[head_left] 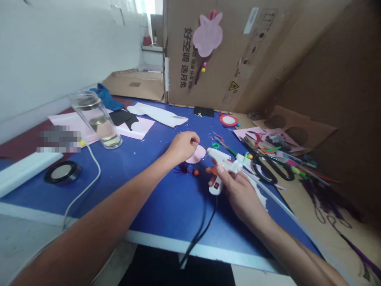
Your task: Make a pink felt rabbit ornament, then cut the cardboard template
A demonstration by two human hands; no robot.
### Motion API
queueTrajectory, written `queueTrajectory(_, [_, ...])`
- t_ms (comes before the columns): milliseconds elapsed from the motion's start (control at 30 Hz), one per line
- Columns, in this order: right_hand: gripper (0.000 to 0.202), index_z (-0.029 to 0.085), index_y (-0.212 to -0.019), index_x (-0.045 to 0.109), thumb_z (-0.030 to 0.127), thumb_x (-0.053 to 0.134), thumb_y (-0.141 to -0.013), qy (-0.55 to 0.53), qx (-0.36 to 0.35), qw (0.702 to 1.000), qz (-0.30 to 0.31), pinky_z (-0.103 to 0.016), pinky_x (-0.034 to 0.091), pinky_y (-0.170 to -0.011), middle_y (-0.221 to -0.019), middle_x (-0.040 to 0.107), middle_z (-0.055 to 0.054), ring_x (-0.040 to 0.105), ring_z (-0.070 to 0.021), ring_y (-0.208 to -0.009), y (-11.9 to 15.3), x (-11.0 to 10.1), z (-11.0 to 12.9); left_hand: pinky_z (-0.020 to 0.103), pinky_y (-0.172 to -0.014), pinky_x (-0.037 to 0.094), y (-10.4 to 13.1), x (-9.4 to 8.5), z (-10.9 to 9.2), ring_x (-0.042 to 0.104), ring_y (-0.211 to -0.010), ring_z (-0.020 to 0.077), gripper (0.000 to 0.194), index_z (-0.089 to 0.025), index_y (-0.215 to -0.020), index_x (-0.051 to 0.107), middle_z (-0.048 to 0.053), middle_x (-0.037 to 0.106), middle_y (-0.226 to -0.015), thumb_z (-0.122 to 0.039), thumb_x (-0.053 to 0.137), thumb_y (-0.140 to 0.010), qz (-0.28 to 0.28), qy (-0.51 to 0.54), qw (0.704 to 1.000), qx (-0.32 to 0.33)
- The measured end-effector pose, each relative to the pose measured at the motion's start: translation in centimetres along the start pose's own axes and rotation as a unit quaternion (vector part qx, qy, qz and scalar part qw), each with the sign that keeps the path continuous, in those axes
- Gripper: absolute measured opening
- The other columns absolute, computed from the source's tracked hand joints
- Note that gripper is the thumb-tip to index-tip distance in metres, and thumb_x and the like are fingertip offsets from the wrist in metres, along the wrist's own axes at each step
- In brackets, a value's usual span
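My right hand [238, 186] is wrapped round a white hot glue gun [222, 161] with an orange trigger and a red switch. Its nozzle points left, at a small pink paper cutout [198, 155]. My left hand [183, 147] is closed at the cutout's upper left edge, fingers curled; the fingertips on it are partly hidden. Dark purple cord [183, 167] and an orange-red bead [196, 172] lie below the cutout. A clear glue stick [274, 192] appears to run from the gun's back along my right forearm. Just beyond the nozzle lies a green curled piece [216, 145].
On the right are black-handled scissors [268, 167], cut scraps and purple cords [321, 194]. A glass of liquid [102, 123], black tape [63, 172] and a white cable [97, 169] are at left. A pink cutout [207, 36] hangs on the cardboard [184, 12] behind.
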State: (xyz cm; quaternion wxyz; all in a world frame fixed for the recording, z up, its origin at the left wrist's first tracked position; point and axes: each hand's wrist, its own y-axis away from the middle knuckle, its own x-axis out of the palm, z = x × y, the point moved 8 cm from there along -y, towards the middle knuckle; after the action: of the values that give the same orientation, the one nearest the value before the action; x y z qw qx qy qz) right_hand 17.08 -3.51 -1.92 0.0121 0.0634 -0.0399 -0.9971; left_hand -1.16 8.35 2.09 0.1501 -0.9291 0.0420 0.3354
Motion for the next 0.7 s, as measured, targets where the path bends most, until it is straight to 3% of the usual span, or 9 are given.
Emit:
queueTrajectory(167, [0.067, 0.02, -0.092, 0.082, 0.086, 0.066, -0.09, 0.066, 0.014, 0.998, 0.007, -0.038, 0.053, -0.074, -0.079, 0.076, -0.008, 0.07, -0.0263, -0.077, 0.8, -1.0, 0.2, 0.036, -0.1, 0.057, 0.9, 2.0, 1.1, 0.076, -0.106, 0.0228, 0.025, -0.023, -0.099, 0.08, 0.004, 0.083, -0.113, -0.008, 0.064, -0.089, 0.076, -0.034, 0.996, 0.04])
queueTrajectory(333, [0.067, 0.02, -0.081, 0.08, 0.084, 0.065, -0.093, 0.087, 0.025, 0.996, 0.012, -0.037, 0.05, -0.074, -0.081, 0.076, -0.009, 0.066, -0.0234, -0.074, 0.7, -1.5, -0.3, 0.038, -0.106, 0.056, 1.6, 2.0, 2.4, 0.076, -0.111, 0.0241, 0.025, -0.023, -0.104, 0.08, 0.004, 0.084, -0.114, -0.01, 0.066, -0.088, 0.109, -0.03, 0.993, 0.027])
queueTrajectory(533, [0.068, 0.019, -0.102, 0.085, 0.083, 0.063, -0.096, 0.07, 0.044, 0.997, -0.001, -0.034, 0.046, -0.066, -0.075, 0.072, -0.005, 0.063, -0.0206, -0.069, 0.6, -2.1, -1.3, 0.042, -0.112, 0.054, 2.6, 1.5, 2.3, 0.073, -0.124, 0.0281, 0.031, -0.026, -0.118, 0.078, 0.006, 0.08, -0.128, -0.023, 0.078, -0.087, 0.123, -0.047, 0.99, 0.043])
queueTrajectory(700, [0.065, 0.018, -0.102, 0.085, 0.081, 0.066, -0.096, 0.06, 0.049, 0.997, -0.008, -0.032, 0.045, -0.064, -0.076, 0.072, -0.005, 0.063, -0.0197, -0.069, 0.5, -2.2, -1.3, 0.047, -0.122, 0.049, 3.2, 1.7, 1.5, 0.068, -0.133, 0.0311, 0.037, -0.024, -0.121, 0.078, 0.009, 0.076, -0.138, -0.028, 0.084, -0.084, 0.133, -0.06, 0.987, 0.066])
